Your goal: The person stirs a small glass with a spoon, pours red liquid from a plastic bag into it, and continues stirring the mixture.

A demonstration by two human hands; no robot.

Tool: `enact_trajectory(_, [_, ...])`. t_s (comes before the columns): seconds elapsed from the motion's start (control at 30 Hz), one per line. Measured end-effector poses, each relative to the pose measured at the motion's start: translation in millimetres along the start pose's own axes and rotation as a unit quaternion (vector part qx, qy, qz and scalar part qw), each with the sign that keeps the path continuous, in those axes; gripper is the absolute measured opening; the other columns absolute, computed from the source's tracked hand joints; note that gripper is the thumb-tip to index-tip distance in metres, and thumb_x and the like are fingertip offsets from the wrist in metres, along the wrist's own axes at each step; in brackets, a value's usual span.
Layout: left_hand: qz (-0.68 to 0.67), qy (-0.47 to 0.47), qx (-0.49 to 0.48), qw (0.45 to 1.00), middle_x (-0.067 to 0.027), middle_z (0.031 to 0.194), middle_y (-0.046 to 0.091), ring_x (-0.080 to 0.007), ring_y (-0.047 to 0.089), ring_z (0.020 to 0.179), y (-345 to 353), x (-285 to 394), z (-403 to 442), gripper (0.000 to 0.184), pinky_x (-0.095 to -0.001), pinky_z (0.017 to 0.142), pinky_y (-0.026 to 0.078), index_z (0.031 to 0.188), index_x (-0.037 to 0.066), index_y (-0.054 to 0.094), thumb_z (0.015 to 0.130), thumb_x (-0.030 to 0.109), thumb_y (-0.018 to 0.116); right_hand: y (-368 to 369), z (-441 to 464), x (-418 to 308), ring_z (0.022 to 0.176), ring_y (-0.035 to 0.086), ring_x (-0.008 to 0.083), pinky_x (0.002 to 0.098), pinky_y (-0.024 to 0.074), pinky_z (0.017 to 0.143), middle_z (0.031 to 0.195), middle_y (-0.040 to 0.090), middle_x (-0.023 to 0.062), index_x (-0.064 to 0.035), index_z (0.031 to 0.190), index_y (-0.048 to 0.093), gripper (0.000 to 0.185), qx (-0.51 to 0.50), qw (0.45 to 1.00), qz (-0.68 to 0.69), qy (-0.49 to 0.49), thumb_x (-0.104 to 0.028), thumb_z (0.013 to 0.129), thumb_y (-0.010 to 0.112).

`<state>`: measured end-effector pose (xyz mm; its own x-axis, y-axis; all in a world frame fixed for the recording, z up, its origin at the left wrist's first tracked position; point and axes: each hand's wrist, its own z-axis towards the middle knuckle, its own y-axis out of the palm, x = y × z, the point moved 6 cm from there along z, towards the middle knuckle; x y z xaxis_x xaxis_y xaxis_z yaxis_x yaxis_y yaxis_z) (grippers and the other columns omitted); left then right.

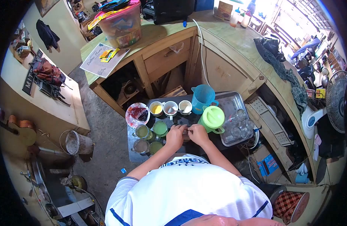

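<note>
My left hand [175, 136] and my right hand [198, 134] are close together over a small dark table [133, 156], fingers bent in a pinch. Between them is something small that I cannot make out, above what looks like a glass. Left of my hands stand glass mugs, one with green liquid [160, 128] and one with yellowish liquid [142, 131]. Beyond are three white cups, one with yellow contents [156, 108], and a plate [137, 115] with dark red items. A green lidded pitcher [213, 117] stands right of my right hand, a blue jug [203, 98] behind it.
A metal tray [235, 141] with clear glasses [240, 126] lies at the table's right. The wooden counter [166, 31] curves round behind, bearing a menu sheet [102, 61] and a plastic tub [120, 28]. A fan [336, 101] stands far right, a bucket [78, 143] on the left floor.
</note>
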<state>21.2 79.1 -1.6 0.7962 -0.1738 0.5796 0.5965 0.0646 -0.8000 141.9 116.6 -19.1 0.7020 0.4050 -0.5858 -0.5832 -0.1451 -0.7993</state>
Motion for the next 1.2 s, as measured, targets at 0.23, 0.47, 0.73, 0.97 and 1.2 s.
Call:
enact_trajectory(0.23, [-0.005, 0.004, -0.014, 1.0, -0.0113, 0.092, 0.067, -0.0318, 0.06, 0.09, 13.7, 0.8, 2.3, 0.05, -0.0408, 0.072, 0.051, 0.116, 0.01, 0.062, 0.067, 0.001, 0.065, -10.7, -7.0, -3.5, 0.074, 0.064, 0.0309, 0.0395, 0.051, 0.069, 0.079, 0.067, 0.0146, 0.0005, 0.085, 0.069, 0.015, 0.022, 1.0, 0.013, 0.009, -0.006, 0.071, 0.065])
enact_trajectory(0.47, [-0.073, 0.054, 0.007, 0.996, -0.0123, 0.076, 0.065, -0.031, 0.062, 0.073, 5.2, 11.5, 3.4, 0.031, -0.0414, 0.064, 0.051, 0.101, 0.013, 0.069, 0.071, 0.007, 0.066, -38.9, -17.7, -15.6, 0.065, 0.062, 0.0146, 0.026, 0.0488, 0.063, 0.079, 0.068, 0.0124, -0.0018, 0.113, 0.054, 0.044, -0.077, 0.959, 0.223, 0.156, -0.006, 0.074, 0.073])
enact_trajectory(0.73, [-0.072, 0.044, 0.037, 0.996, -0.0125, 0.078, 0.065, -0.0311, 0.063, 0.074, -5.0, 11.3, 1.4, 0.018, -0.041, 0.063, 0.05, 0.095, 0.007, 0.069, 0.079, 0.012, 0.063, -121.4, -48.4, -21.6, 0.098, 0.055, 0.0305, 0.0381, 0.0432, 0.088, 0.112, 0.059, 0.0205, 0.0001, 0.125, 0.047, 0.061, 0.32, 0.942, -0.101, -0.012, -0.022, 0.075, 0.074])
enact_trajectory(0.97, [-0.064, 0.026, 0.034, 0.997, -0.0108, 0.078, 0.064, -0.0307, 0.063, 0.072, -9.0, 10.2, -2.2, 0.015, -0.0405, 0.06, 0.05, 0.092, 0.008, 0.07, 0.079, 0.013, 0.063, -87.6, -51.5, 83.0, 0.115, 0.05, 0.0463, 0.0486, 0.0388, 0.096, 0.117, 0.055, 0.0336, 0.0055, 0.137, 0.026, 0.082, 0.196, 0.918, 0.114, 0.326, -0.038, 0.082, 0.069])
enact_trajectory(1.2, [-0.048, 0.025, 0.039, 0.998, -0.01, 0.077, 0.065, -0.0292, 0.064, 0.073, -13.0, 6.1, -6.8, 0.011, -0.0401, 0.063, 0.051, 0.081, 0.006, 0.069, 0.074, 0.013, 0.066, -46.5, -48.8, 99.3, 0.047, 0.049, 0.0128, 0.0267, 0.0392, 0.043, 0.073, 0.056, 0.0061, -0.0001, 0.12, 0.045, 0.058, 0.086, 0.852, 0.352, 0.379, -0.037, 0.082, 0.07])
